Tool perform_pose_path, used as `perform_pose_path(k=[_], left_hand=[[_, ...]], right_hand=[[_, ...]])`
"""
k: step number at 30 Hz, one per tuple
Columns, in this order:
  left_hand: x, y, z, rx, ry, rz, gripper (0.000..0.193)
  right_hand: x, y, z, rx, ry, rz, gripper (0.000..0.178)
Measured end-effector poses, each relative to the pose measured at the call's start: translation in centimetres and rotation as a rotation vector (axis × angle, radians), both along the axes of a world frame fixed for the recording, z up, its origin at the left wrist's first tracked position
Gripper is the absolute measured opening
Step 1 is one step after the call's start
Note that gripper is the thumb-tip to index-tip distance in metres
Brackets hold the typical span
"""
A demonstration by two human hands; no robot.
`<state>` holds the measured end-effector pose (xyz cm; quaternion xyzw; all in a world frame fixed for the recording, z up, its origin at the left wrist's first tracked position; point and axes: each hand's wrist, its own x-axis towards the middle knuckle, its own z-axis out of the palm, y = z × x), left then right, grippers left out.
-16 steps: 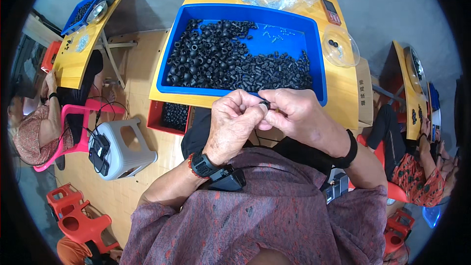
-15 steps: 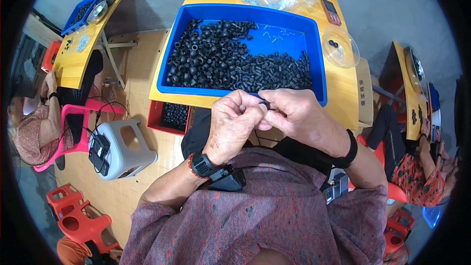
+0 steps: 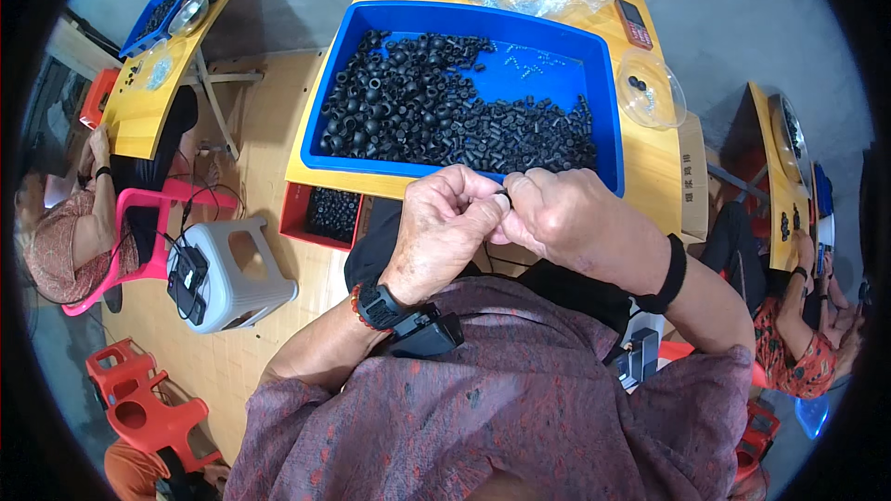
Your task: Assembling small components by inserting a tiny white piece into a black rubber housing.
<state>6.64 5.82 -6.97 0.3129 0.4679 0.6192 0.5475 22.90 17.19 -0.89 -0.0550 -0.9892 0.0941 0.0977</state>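
Left of frame: grey stool (image 3: 232, 271) on the floor, red bin (image 3: 327, 213) of black parts under the tabletop (image 3: 650, 172) edge. Centre: left hand (image 3: 444, 227) curled closed, fingertips pinching a small black ring (image 3: 502, 198). Right hand (image 3: 566, 220) meets it, fingers closed on the same ring, just below the blue tray (image 3: 608, 111). Tray sits upper centre, heaped with black rubber parts (image 3: 418, 111). Upper right: clear round dish (image 3: 661, 93) holding 2 or 3 black pieces.

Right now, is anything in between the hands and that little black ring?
No. Both the left hand and the right hand already pinch the small black ring between their fingertips, just in front of the blue tray.
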Motion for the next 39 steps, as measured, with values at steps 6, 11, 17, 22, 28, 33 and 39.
perform_pose_path(k=[6,11,17,22,28,33,39], left_hand=[[0.2,-0.1,-0.1,-0.027,0.119,-0.010,0.007],[0.6,0.0,-0.2,-0.010,0.125,-0.016,0.009],[0.6,0.6,0.2,0.016,-0.191,-0.034,0.013],[0.7,0.4,-0.6,-0.004,-0.229,-0.076,0.010],[1.4,-0.1,-0.9,0.008,-0.103,0.008,0.008],[2.0,-0.3,-1.0,-0.002,-0.026,0.000,0.008],[1.9,-0.1,-1.1,-0.074,-0.117,-0.185,0.007]], right_hand=[[0.3,-0.9,-0.3,0.068,-0.032,-0.041,0.029],[0.7,-0.7,-0.6,0.038,0.008,-0.040,0.025],[1.0,0.9,-0.9,-0.040,0.163,-0.054,0.026],[1.2,0.9,-1.0,0.025,0.108,0.040,0.029],[1.0,-0.1,-1.2,-0.008,0.058,-0.036,0.033],[1.5,-1.2,-1.7,-0.006,0.012,-0.102,0.030],[3.2,-2.1,-2.8,-0.076,0.053,-0.179,0.024]])
